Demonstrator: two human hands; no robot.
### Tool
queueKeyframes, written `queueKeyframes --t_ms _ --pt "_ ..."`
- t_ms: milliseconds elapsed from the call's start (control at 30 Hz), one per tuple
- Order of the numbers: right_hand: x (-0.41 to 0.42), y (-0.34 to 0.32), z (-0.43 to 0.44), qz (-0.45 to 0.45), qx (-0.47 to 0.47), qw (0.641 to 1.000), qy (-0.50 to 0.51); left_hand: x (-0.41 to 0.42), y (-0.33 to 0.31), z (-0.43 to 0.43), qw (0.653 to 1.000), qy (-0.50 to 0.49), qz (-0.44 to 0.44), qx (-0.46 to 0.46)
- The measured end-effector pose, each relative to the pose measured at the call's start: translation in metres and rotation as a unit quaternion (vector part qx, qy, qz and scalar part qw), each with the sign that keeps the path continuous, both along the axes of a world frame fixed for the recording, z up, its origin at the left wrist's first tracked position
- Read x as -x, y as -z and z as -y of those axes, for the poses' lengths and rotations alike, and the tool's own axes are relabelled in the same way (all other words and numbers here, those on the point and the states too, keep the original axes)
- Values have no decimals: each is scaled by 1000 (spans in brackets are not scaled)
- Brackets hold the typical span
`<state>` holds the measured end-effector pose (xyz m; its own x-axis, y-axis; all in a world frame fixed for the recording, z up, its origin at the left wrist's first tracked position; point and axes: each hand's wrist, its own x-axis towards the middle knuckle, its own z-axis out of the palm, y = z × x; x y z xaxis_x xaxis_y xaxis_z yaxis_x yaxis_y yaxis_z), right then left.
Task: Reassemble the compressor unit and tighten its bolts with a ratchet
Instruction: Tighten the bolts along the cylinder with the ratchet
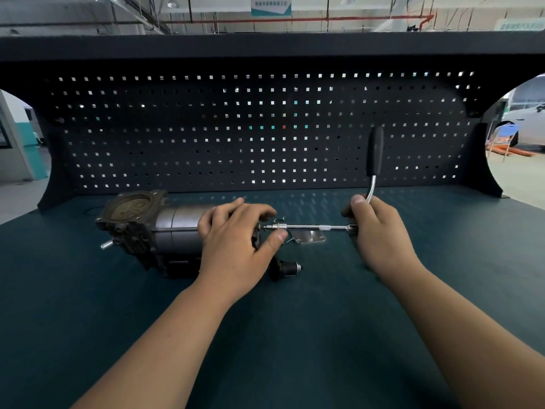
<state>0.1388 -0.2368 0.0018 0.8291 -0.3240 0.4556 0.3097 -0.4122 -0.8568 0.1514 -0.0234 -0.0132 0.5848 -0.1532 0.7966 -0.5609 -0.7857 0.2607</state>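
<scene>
Fingers (253, 209) of the left hand (233, 243) curl over the right end of the compressor (165, 231), which lies on its side on the bench (295, 335). The right hand (380, 234) grips the ratchet (375, 149) at its head, handle upright. Its extension (312, 227) runs level to the compressor's end, over a small plate (309, 238).

Dark pegboard (265, 128) behind teal benchtop (280, 349); white car (528, 122) far right.

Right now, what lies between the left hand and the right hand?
In the head view, the ratchet's extension bar runs from the right hand to the compressor the left hand grips; a small metal plate lies by it.
</scene>
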Motion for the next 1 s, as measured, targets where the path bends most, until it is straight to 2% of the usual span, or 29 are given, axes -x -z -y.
queueKeyframes --t_ms 100,167,233,333,533,700,767,833,933,1000 --pt "0 -9 -6 -94 -195 971 -97 1 0 0 1000 -1 -8 9" --pt "4 -15 -9 -141 -277 941 -136 1 0 0 1000 -2 -15 11" --pt "7 -18 -10 -175 -312 922 -150 1 0 0 1000 -3 -16 13" --pt "9 -19 -10 -187 -312 920 -146 0 0 0 1000 -4 -14 8" --pt "12 -21 -12 -170 -270 939 -126 0 -1 0 1000 12 -6 5" --pt "9 -18 -10 -151 -193 965 -88 0 -1 -1 1000 16 -1 5" --pt "8 -14 -8 -121 -112 985 -46 0 -2 -1 1000 16 -2 4" --pt "7 -8 -3 -54 -10 998 -4 1 -1 -1 1000 15 -3 2" --pt "5 5 6 62 133 989 26 0 -1 -2 1000 20 -1 -2" --pt "4 10 10 131 190 972 35 -1 0 -2 1000 24 0 -4"
